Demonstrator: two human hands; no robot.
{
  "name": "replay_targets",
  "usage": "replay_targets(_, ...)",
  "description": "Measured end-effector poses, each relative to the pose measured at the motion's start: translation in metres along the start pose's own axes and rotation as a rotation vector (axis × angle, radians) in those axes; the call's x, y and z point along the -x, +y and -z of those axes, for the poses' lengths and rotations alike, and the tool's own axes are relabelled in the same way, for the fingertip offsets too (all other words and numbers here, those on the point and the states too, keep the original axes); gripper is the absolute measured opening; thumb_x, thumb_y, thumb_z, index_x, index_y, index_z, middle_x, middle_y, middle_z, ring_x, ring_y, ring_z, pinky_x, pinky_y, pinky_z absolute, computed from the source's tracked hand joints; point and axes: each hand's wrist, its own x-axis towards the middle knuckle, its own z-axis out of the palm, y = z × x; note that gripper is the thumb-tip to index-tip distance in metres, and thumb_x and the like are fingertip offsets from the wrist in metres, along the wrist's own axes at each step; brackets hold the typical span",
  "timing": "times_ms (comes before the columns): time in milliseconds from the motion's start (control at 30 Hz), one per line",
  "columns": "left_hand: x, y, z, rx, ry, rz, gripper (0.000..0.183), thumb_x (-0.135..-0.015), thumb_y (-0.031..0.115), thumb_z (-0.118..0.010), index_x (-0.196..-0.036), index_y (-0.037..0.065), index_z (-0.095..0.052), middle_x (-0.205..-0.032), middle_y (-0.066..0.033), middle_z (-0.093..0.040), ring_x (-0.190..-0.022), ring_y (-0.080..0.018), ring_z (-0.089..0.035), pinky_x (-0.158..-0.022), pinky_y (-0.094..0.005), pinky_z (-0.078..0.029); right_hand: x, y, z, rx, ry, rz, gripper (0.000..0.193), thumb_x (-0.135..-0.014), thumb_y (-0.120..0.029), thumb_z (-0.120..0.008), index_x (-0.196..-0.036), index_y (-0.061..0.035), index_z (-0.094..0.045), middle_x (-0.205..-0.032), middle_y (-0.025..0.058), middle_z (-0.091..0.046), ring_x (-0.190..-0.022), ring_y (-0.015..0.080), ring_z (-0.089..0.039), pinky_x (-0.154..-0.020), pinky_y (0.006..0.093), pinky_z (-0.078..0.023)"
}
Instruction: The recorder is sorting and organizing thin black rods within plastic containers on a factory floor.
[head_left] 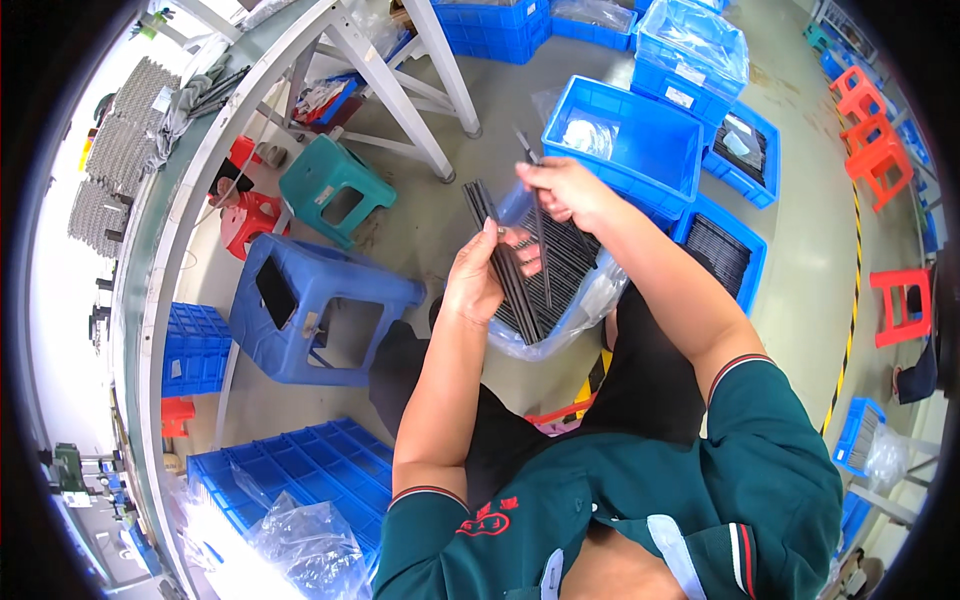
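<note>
1. Clear plastic forms the bag held over the lap, packed with thin dark strips; its lower edge is lost against the black trousers.
2. The bag and a sheaf of strips are gripped from the left side by the left hand, thumb on top; the fingers underneath are hidden by the bag.
3. A single strip is pinched at its upper part by the right hand, and is held upright with its lower end inside the bag. The fingertips are partly covered by the bag's rim, so the exact hold is hard to make out.
4. A blue bin with a small clear packet inside is seen just beyond the hands; a second bin of dark strips is half hidden behind the right forearm.
5. A blue stool and a teal stool are seen on the floor to the left, near a bench whose far end is cut off by the lens rim.
6. What lies on the bench is too bent and small to be told.
</note>
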Motion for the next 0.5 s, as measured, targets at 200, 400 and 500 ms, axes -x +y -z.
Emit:
replay_targets(200,-0.002,-0.006,0.002,-0.02,-0.007,0.021,0.036,-0.09,0.039,-0.054,-0.081,0.004,-0.057,-0.102,-0.0127,-0.058,-0.088,-0.0311,-0.062,-0.079,-0.0469,-0.051,-0.003,0.009,-0.009,0.202,-0.005,0.014,0.033,-0.085,-0.034,-0.063,-0.071,-0.0052,-0.054,-0.053,-0.0032,-0.041,-0.039,0.0059,-0.034,-0.035,0.0234,-0.021)
replay_targets(400,-0.001,-0.005,0.004,-0.042,-0.01,0.012,0.036,-0.089,0.04,-0.056,-0.079,0.005,-0.056,-0.099,-0.0115,-0.057,-0.088,-0.0298,-0.06,-0.075,-0.0457,-0.051,-0.003,0.017,-0.027,0.683,0.034,0.153,0.035,-0.084,-0.032,-0.062,-0.071,0.0,-0.06,-0.057,0.0057,-0.058,-0.045,0.0128,-0.051,-0.044,0.0281,-0.04)
replay_targets(500,-0.001,-0.004,-0.001,-0.032,-0.066,0.001,0.035,-0.089,0.04,-0.056,-0.079,0.006,-0.056,-0.095,-0.0103,-0.056,-0.084,-0.0274,-0.058,-0.071,-0.0447,-0.051,-0.006,0.02,-0.022,0.645,-0.059,0.099,0.035,-0.085,-0.033,-0.061,-0.073,0.0008,-0.062,-0.06,0.005,-0.062,-0.048,0.0105,-0.054,-0.05,0.0268,-0.043)
